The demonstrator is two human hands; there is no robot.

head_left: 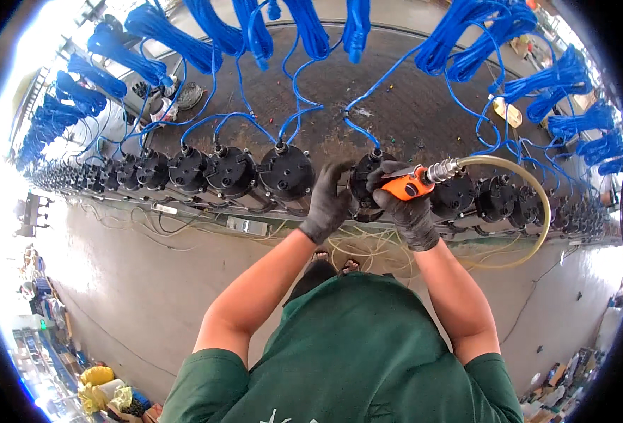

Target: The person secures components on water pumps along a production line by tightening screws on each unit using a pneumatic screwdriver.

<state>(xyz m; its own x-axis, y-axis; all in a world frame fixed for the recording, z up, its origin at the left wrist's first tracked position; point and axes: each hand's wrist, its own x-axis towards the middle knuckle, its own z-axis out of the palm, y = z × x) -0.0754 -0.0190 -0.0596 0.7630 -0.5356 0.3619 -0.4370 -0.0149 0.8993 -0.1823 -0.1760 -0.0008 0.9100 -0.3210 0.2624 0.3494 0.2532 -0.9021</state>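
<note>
In my right gloved hand (411, 215) is an orange air tool (404, 187), held over the right side of a black-topped cylindrical unit (365, 185). A metal coupling (442, 170) joins the tool to a clear yellowish hose (535, 185), which loops away to the right and down. My left gloved hand (327, 204) curls round the left side of the same unit, thumb and fingers bent at its edge. From the unit's top a blue cable (359, 128) runs up and away. The tool's working tip is hidden by my hand and the unit.
Similar black-topped units (287, 171) stand in a long row to both sides. Coiled blue cables (304, 28) hang beyond them, over a dark worktop (396, 77). Thin pale hoses (357, 243) lie tangled on the floor near my feet. Yellow bags (97, 376) sit at lower left.
</note>
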